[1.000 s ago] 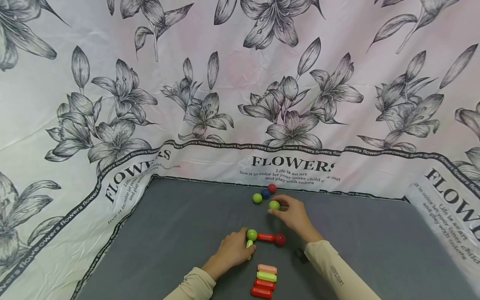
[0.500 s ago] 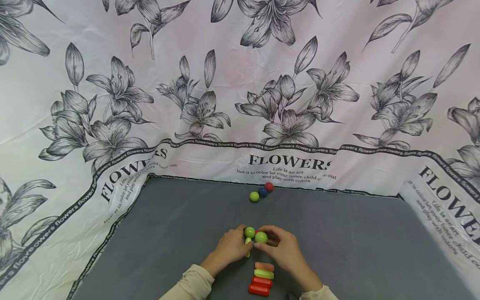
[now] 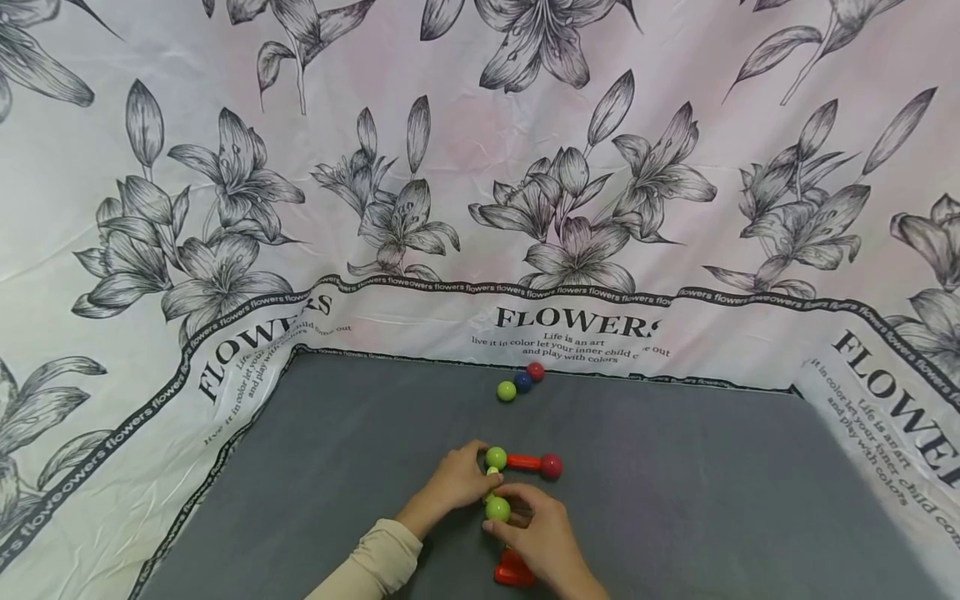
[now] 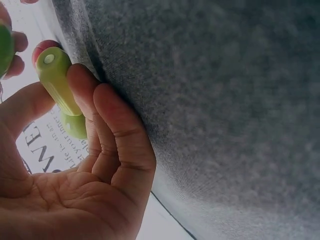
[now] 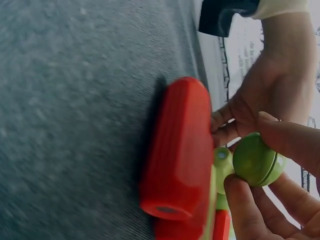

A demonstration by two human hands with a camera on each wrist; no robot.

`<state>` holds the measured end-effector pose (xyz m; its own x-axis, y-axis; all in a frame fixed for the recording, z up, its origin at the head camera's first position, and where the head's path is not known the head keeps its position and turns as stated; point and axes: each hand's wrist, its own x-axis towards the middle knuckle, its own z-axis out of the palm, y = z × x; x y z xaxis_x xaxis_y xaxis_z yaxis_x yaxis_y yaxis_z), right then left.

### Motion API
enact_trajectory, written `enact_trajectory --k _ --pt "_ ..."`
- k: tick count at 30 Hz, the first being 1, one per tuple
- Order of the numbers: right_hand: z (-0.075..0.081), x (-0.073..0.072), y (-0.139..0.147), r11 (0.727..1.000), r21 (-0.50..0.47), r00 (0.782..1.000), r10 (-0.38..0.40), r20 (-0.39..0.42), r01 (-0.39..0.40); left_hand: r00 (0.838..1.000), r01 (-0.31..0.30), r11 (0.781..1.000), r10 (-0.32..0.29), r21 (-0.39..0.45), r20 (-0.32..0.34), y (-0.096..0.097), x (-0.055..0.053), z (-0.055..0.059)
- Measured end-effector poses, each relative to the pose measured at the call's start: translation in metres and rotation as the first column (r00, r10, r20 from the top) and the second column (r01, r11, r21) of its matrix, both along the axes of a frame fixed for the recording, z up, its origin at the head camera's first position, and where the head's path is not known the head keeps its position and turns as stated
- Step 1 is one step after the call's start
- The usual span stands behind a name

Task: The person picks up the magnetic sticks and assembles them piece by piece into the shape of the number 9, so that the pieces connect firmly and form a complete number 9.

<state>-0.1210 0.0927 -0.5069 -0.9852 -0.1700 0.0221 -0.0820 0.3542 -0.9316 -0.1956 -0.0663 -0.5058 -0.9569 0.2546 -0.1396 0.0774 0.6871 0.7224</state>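
In the head view my left hand (image 3: 453,481) pinches a yellow-green toy stick (image 4: 59,82) between thumb and fingers. The stick's near end shows a small metal dot in the left wrist view. Its far end meets a green ball (image 3: 496,457), which is joined to a red stick (image 3: 523,462) with a dark red ball (image 3: 551,466) at the other end. My right hand (image 3: 546,537) holds a second green ball (image 5: 257,160) by its fingertips, close to the near end of the yellow-green stick.
Loose sticks, with a red one (image 5: 177,150) nearest, lie under and beside my right hand, partly hidden by it. At the back of the grey tabletop (image 3: 675,483) sit a green ball (image 3: 507,391), a blue ball (image 3: 522,382) and a red ball (image 3: 535,372). Flower-printed cloth (image 3: 405,325) surrounds the table.
My right hand has brought the green ball from the back toward me, to the near end of the yellow-green stick. My left hand keeps its pinch in nearly the same place.
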Motion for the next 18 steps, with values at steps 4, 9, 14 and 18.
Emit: enact_trajectory --k 4,9,14,18 --pt "-0.005 0.002 -0.003 1.0 0.001 1.0 -0.003 -0.006 0.003 1.0 -0.006 1.0 0.006 0.007 0.015 -0.001 -0.001 0.004" --pt "-0.009 0.002 -0.005 1.0 0.023 1.0 -0.005 -0.029 0.006 1.0 -0.011 1.0 0.011 0.012 0.016 -0.001 0.0 0.006" --pt "-0.012 0.003 -0.009 0.998 0.049 0.997 -0.032 -0.07 0.036 1.0 -0.007 1.0 0.007 0.026 0.02 -0.002 -0.001 0.006" --pt "-0.015 0.002 -0.012 0.996 0.076 0.994 -0.043 -0.102 0.051 1.0 -0.003 1.0 0.003 0.026 0.021 -0.002 -0.001 0.004"
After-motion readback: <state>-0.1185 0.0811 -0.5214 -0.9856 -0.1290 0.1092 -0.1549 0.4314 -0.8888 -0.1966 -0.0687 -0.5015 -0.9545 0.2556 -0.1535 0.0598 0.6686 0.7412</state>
